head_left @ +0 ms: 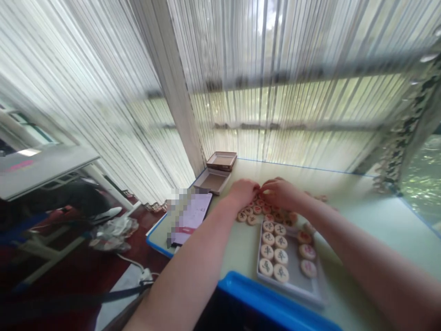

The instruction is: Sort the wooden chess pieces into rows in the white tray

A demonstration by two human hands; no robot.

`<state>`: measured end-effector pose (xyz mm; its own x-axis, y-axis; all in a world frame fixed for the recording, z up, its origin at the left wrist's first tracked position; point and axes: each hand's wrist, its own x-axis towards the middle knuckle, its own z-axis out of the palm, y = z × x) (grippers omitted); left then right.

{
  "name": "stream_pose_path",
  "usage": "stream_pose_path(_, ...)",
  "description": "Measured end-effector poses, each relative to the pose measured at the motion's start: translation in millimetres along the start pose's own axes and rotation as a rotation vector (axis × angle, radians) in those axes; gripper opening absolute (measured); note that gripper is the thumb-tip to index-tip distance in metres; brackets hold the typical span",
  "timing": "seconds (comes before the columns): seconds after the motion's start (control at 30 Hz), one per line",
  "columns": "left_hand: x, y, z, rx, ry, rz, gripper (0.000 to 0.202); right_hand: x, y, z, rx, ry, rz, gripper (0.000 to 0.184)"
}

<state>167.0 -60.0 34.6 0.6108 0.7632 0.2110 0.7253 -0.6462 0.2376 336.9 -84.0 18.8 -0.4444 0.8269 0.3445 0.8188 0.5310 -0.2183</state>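
Both my hands rest over a loose pile of round wooden chess pieces (253, 212) on a pale green table (361, 216). My left hand (244, 191) is curled over the pile's left side, fingers bent down onto the pieces. My right hand (280, 192) lies close beside it, fingers bent and pressed among the pieces; whether either hand holds one is hidden. Nearer me stands a grey tray (292, 284) with several pieces set in rows, some marked black, some red.
A phone (193, 216) lies at the table's left edge. Two open brown box halves (217, 172) sit at the far left corner. A blue bin rim (272, 303) is right below me. Sheer curtains hang behind the table; clutter and a cable lie on the floor at left.
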Motion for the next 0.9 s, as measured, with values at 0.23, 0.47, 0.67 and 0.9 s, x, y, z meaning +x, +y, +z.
stream_pose_path(0.23, 0.4, -0.4, 0.0, 0.021, 0.017, 0.009, 0.024, -0.6, 5.0, -5.4, 0.04, 0.005, 0.108, 0.02)
stream_pose_path(0.47, -0.1, 1.1, 2.6, 0.009, 0.064, 0.032, 0.026, -3.6, 9.2, -23.5, 0.034, -0.021, 0.282, 0.02)
stream_pose_path(0.67, 4.9, 0.6, 3.5, -0.046, 0.089, 0.005, 0.032, -5.9, 21.9, -40.1, -0.188, -0.097, 0.392, 0.034)
stream_pose_path(0.9, 4.8, -1.8, 1.5, 0.049, 0.124, -0.355, 0.031, -15.5, 34.5, -53.7, 0.092, -0.274, 0.559, 0.034)
